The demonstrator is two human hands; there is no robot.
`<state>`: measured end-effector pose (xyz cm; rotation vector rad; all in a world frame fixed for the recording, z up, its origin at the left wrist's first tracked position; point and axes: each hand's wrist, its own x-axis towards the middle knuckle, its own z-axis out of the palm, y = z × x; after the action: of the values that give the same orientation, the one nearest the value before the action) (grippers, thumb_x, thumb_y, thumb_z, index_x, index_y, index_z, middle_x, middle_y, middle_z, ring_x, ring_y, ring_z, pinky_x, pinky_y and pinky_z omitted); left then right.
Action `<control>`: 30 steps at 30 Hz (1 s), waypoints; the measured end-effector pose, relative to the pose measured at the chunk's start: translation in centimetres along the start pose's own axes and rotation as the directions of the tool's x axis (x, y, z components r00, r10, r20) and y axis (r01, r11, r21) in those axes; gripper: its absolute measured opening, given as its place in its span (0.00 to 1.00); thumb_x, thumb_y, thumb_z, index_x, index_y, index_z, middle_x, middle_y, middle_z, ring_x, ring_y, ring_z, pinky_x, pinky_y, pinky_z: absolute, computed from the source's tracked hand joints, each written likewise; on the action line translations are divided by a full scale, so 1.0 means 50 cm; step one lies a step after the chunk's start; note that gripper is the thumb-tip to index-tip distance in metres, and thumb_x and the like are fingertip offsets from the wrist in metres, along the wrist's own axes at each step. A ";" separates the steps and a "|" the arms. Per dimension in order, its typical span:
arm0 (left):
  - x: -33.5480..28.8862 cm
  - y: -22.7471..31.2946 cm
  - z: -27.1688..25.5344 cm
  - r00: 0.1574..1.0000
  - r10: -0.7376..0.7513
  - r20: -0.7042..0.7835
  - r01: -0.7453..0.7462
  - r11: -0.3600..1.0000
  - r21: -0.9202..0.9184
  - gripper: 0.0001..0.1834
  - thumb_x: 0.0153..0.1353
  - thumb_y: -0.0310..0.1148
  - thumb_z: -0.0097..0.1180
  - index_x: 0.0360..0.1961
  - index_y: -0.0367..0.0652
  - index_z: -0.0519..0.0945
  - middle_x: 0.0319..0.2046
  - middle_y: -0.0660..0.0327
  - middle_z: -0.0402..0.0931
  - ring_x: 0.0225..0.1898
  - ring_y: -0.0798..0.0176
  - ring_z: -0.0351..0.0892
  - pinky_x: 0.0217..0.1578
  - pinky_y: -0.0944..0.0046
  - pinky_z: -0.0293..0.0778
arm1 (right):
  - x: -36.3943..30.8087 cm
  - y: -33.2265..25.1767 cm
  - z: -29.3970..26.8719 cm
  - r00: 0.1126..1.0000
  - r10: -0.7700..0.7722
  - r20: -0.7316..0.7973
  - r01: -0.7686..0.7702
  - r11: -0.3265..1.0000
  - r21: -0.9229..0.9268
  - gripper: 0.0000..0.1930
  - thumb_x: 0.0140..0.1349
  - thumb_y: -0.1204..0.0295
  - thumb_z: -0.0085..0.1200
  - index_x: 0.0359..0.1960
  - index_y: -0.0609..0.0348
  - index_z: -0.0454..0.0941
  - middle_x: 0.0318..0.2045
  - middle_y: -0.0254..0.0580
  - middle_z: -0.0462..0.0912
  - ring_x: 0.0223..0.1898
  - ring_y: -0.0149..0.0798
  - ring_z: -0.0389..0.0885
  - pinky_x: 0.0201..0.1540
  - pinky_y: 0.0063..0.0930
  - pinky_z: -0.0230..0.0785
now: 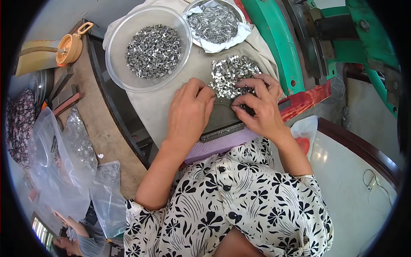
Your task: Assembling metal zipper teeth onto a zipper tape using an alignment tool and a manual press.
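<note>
A pile of small shiny metal pieces [229, 73] lies on the cloth-covered surface [150, 109]. At its near left edge, my left hand [188, 111] has thumb and fingers pinched together; what sits between the tips is too small to make out. My right hand [263, 109] curls over the pile's right side, thumb and forefinger closed near its front edge, and whatever they hold is hidden. Close to my body, a long dark metal strip with a row of small pieces [222, 132] rests along a purple foam pad [220, 144].
A clear plastic tub [115, 64] of small metal parts stands beyond my left hand. Behind the pile sits a paper-lined bowl [245, 32] of thin metal pins. A green machine [274, 43] rises at right. Plastic bags [64, 171] lie left; another person [85, 235] is at lower left.
</note>
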<state>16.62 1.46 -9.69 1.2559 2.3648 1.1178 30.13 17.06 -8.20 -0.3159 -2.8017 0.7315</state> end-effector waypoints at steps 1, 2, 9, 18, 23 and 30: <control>-0.001 0.001 -0.001 1.000 0.001 0.000 -0.001 1.000 -0.001 0.07 0.51 0.22 0.65 0.31 0.37 0.80 0.34 0.57 0.74 0.36 0.51 0.77 0.37 0.55 0.73 | -0.007 0.003 -0.003 1.000 0.013 -0.012 -0.013 1.000 -0.001 0.08 0.45 0.72 0.68 0.27 0.53 0.83 0.48 0.36 0.80 0.56 0.52 0.68 0.59 0.44 0.55; -0.003 0.001 -0.001 1.000 0.002 0.003 -0.002 1.000 -0.002 0.07 0.51 0.22 0.65 0.31 0.37 0.80 0.34 0.57 0.75 0.36 0.51 0.77 0.37 0.54 0.73 | -0.013 0.005 -0.008 1.000 0.018 -0.008 -0.018 1.000 -0.012 0.08 0.44 0.72 0.68 0.28 0.51 0.84 0.48 0.36 0.80 0.56 0.50 0.68 0.59 0.43 0.54; -0.022 -0.007 -0.025 0.999 -0.042 -0.018 0.042 0.999 -0.008 0.06 0.52 0.21 0.65 0.32 0.37 0.80 0.36 0.56 0.75 0.35 0.51 0.78 0.35 0.56 0.74 | -0.022 0.014 -0.028 0.996 0.005 -0.088 -0.012 0.997 -0.080 0.07 0.46 0.69 0.69 0.28 0.46 0.85 0.48 0.31 0.79 0.56 0.48 0.67 0.57 0.42 0.52; -0.092 0.034 -0.030 0.998 -0.064 0.027 0.068 0.983 -0.171 0.08 0.53 0.22 0.66 0.34 0.38 0.81 0.37 0.57 0.76 0.37 0.54 0.80 0.37 0.61 0.75 | 0.038 -0.006 0.012 0.990 -0.137 0.039 0.139 0.988 -0.066 0.08 0.47 0.67 0.70 0.30 0.48 0.85 0.51 0.31 0.79 0.57 0.50 0.67 0.59 0.45 0.54; -0.108 0.056 0.011 0.996 0.070 0.062 -0.056 0.979 -0.197 0.09 0.51 0.24 0.66 0.33 0.41 0.80 0.39 0.59 0.76 0.39 0.53 0.76 0.40 0.57 0.72 | 0.043 -0.016 0.013 0.993 -0.090 0.078 0.095 0.993 -0.066 0.08 0.48 0.67 0.69 0.29 0.49 0.83 0.52 0.30 0.78 0.58 0.51 0.66 0.59 0.49 0.53; -0.113 0.054 0.043 0.982 0.145 0.124 -0.135 0.987 -0.085 0.09 0.52 0.29 0.63 0.34 0.42 0.79 0.41 0.61 0.74 0.45 0.56 0.74 0.47 0.55 0.67 | 0.001 -0.007 -0.010 0.991 -0.117 -0.073 0.115 0.993 -0.020 0.09 0.44 0.69 0.70 0.27 0.50 0.81 0.47 0.34 0.80 0.56 0.51 0.66 0.59 0.43 0.55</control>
<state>22.78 -0.97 -9.97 1.4406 2.1473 1.1184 30.16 17.00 -7.60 -0.1770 -2.7311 0.6577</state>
